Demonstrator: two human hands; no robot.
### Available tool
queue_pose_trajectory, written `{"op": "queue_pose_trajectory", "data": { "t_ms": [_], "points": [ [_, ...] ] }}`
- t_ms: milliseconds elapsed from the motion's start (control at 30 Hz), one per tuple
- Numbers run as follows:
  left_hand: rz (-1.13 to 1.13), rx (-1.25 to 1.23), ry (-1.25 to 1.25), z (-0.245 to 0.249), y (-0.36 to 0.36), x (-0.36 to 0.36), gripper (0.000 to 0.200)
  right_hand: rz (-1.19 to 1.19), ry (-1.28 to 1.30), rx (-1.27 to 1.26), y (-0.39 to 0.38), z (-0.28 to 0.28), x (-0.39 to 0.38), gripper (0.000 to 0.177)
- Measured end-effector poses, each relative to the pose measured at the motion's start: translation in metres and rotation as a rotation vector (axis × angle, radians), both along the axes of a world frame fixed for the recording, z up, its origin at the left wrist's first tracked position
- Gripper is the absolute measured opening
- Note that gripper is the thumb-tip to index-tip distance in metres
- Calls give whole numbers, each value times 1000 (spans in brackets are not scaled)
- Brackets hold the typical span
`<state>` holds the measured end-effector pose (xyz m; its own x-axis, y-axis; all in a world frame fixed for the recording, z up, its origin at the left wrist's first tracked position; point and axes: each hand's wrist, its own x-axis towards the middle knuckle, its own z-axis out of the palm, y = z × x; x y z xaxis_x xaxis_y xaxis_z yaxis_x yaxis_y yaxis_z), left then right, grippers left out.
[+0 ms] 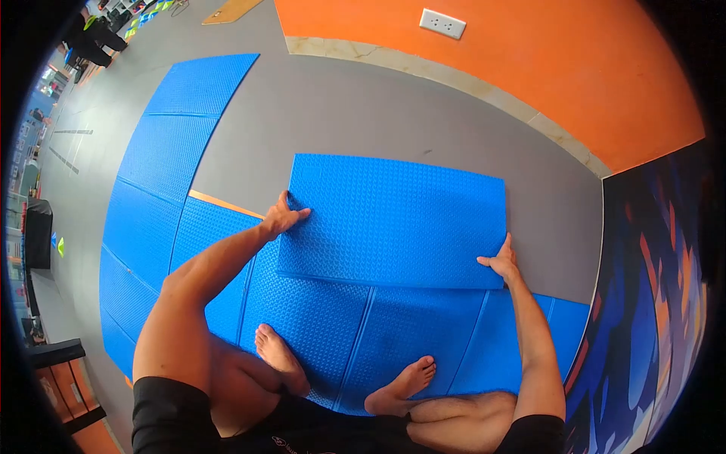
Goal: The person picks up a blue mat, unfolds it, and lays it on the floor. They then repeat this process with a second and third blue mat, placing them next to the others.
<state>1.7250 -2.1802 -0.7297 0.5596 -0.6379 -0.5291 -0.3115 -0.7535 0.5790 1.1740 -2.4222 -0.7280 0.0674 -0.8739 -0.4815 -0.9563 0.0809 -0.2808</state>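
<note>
A blue textured mat panel (393, 219) is held between my two hands, its lower edge over the blue mats (302, 325) on the floor. My left hand (283, 217) grips its left edge, thumb on the top face and the other fingers partly hidden at the edge. At the right edge, near the lower corner, my right hand (501, 262) holds the panel, its thumb also on top. Both of my bare feet rest on the floor mats below the panel.
More blue mats (162, 151) run up the left side, with an orange strip (227, 204) beside them. Ahead are grey floor (355, 98) and an orange wall (544, 68) with a socket (442, 24). A patterned dark wall (643, 303) stands right. Someone's dark-clad legs (94, 41) show upper left.
</note>
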Motion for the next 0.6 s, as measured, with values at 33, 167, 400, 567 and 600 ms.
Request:
{"op": "queue_pose_trajectory", "data": {
  "t_ms": [33,167,400,567,600],
  "points": [
    [12,-11,-6,-8,4,5,99,-17,-10,22,1,-3,-3,138],
    [114,-47,294,-19,12,26,85,-94,50,70,11,21,15,133],
    [39,-306,431,17,23,22,74,-170,-144,61,31,38,8,119],
    [-86,-302,378,26,16,26,77,-98,-68,-24,41,63,14,113],
    [-97,-357,456,36,15,23,75,-105,-34,-41,44,76,20,113]
  ]
}}
